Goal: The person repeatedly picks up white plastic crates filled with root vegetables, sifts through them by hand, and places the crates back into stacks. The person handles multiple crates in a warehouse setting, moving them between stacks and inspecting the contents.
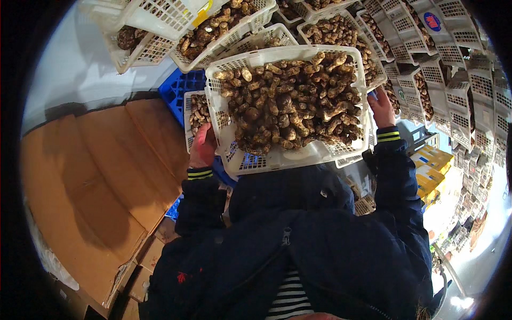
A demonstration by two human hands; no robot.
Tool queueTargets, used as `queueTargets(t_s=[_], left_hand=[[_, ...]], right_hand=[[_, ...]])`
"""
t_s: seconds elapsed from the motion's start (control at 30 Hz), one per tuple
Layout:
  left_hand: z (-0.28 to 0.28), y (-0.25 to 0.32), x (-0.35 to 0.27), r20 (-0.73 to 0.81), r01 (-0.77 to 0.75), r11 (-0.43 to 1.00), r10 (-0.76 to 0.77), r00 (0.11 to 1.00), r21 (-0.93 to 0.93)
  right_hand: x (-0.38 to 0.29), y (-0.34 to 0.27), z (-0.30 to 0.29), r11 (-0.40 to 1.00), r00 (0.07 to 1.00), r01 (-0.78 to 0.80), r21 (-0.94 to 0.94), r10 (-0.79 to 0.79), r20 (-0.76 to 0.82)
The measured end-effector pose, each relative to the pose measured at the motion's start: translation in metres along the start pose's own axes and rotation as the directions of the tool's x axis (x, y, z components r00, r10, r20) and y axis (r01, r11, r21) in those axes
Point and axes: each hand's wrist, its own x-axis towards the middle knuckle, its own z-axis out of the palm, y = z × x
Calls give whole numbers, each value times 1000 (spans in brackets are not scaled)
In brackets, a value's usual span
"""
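Note:
A white plastic crate (280,160) full of brown mushrooms (288,104) is right before my body, tilted a little. My left hand (203,147) grips its left side, thumb near the rim and the other fingers hidden. At the opposite side my right hand (382,108) is against the crate's edge, with part of its fingers behind the wall. The mushrooms are heaped towards the far side, and the near left corner shows bare lattice. Beneath the crate's left edge is a smaller-looking white crate (188,120) with more mushrooms.
Blue plastic crates (170,90) lie under the white ones. More mushroom crates (240,36) stand beyond, and tall stacks of white crates (460,96) rise on the right. Large cardboard sheets or boxes (100,180) fill the left. Yellow boxes (434,160) are stacked at the right.

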Motion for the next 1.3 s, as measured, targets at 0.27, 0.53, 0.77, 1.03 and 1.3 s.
queueTargets(t_s=[0.27,0.53,0.77,1.03,1.3], left_hand=[[39,10,7,-216,-121,911,220,951,395],[92,4,-22,-314,-312,798,515,798,515],[88,4,-35,-353,-191,903,336,873,386],[113,-6,-39,-292,-117,938,218,931,327],[108,-10,-37,-185,-114,926,191,964,361]], right_hand=[[-23,-119,86,931,894,363,-25,-341,291],[-24,-137,255,462,753,625,-629,-145,642],[-87,-134,246,520,432,760,-390,43,901],[-16,-169,345,561,820,543,-625,-194,538],[-66,-124,287,454,684,721,-523,-347,642]])
